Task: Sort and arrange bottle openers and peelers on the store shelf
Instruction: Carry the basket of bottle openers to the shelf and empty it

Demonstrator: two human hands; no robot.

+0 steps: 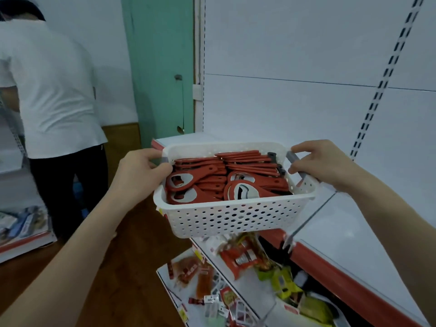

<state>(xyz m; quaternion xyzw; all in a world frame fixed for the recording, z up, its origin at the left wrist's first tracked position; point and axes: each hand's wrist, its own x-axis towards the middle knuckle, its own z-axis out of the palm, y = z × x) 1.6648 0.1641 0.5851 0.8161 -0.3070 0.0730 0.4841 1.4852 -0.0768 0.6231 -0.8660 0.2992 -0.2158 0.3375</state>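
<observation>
Head cam: The white basket [233,218] sits right between both hands, w/ its long side going left to right from one hand to the other. The left hand [141,171] curls over the left end and the thumb is inside by the red bottle openers [247,182]. The right hand [320,161] curls round the grey handle [295,161] on the right end. Neither hand is nearer, it's one each end.

The basket is at the front left corner of the white shelf [354,220], half out past the front edge. Can't tell if the bottom touches the shelf yet. Bare shelf top lies ahead and to the right, so I think the next move is a push that way w/ both hands.

Most opener sticks point to the right end. Black bits [274,159] at the far right corner are maybe peelers, can't tell.
</observation>
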